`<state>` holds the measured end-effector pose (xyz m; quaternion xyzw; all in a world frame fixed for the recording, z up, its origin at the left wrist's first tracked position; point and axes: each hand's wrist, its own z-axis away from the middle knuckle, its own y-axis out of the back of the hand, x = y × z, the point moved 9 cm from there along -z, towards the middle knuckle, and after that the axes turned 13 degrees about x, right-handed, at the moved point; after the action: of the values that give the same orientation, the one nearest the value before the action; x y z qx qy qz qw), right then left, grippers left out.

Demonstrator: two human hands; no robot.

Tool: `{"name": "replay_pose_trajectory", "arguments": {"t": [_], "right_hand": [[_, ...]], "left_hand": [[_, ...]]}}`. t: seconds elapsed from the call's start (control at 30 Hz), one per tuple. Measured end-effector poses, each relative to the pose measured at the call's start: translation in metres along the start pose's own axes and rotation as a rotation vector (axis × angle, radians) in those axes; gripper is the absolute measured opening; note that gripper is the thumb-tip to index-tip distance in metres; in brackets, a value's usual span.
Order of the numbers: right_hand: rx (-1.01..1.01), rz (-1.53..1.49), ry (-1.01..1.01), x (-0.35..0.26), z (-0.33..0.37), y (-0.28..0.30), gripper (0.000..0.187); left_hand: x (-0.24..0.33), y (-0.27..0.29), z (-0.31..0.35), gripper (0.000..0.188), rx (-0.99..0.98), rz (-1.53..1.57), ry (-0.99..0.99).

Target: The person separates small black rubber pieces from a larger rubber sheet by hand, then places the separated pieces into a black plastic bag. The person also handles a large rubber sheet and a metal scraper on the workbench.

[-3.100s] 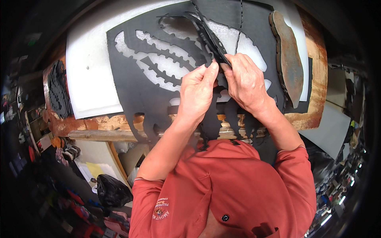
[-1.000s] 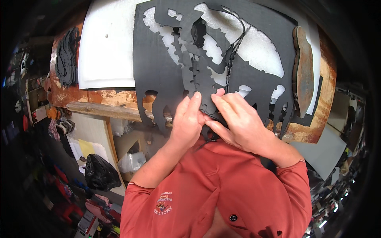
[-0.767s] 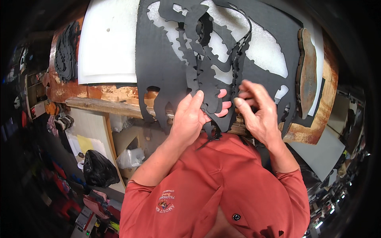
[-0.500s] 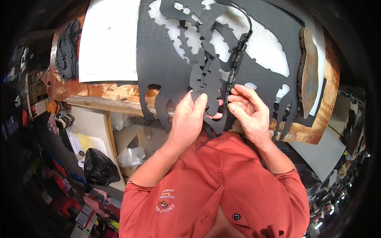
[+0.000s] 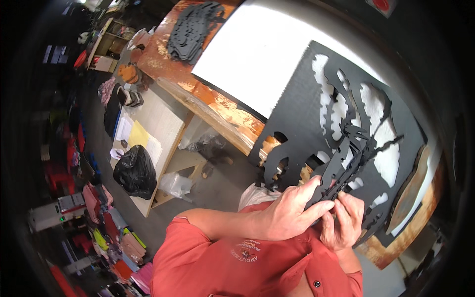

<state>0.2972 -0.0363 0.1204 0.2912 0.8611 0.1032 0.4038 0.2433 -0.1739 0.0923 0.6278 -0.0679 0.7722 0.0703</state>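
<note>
Left hand (image 5: 291,212), right hand (image 5: 345,219) — both pinched closed on matte black strips (image 5: 354,169), notched, bunched — partly hidden.

The black sheet (image 5: 289,111) and the black cut pieces (image 5: 350,172) look matt and smooth, rather like rubber, while the white sheet (image 5: 257,47) seems smooth, the wooden desk (image 5: 225,105) is rough and worn, the black bag (image 5: 136,171) is glossy plastic, and the red shirt (image 5: 198,267) is of matt cloth.
</note>
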Motion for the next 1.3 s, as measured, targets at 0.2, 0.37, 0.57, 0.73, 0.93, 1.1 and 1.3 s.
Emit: {"name": "replay_pose_trajectory", "arguments": {"t": [0.2, 0.37, 0.57, 0.73, 0.93, 1.1, 1.3], "right_hand": [[-0.084, -0.139, 0.151, -0.022, -0.036, -0.046, 0.031], [-0.252, -0.372, 0.079, -0.003, -0.049, -0.089, 0.012], [-0.011, 0.005, -0.193, 0.094, -0.061, -0.104, 0.013], [-0.045, 0.079, -0.044, 0.099, -0.049, -0.12, 0.016], [-0.041, 0.122, -0.051, 0.101, -0.045, -0.12, 0.016], [-0.006, 0.141, -0.039, 0.1, -0.045, -0.122, 0.018], [0.027, 0.149, -0.004, 0.097, -0.052, -0.124, 0.018]], "left_hand": [[0.003, 0.059, 0.002, 0.041, 0.048, -0.068, 0.057], [-0.035, 0.118, 0.004, 0.048, -0.078, 0.166, 0.596], [0.046, 0.239, -0.038, 0.051, 0.239, 0.111, 0.17], [0.122, 0.319, -0.142, 0.049, 0.327, -0.143, -0.226], [0.105, 0.403, -0.292, 0.027, 0.445, 0.036, -0.167], [0.012, 0.462, -0.342, 0.025, 0.651, -0.028, 0.213], [0.01, 0.504, -0.354, 0.03, 0.704, -0.101, 0.24]]}}
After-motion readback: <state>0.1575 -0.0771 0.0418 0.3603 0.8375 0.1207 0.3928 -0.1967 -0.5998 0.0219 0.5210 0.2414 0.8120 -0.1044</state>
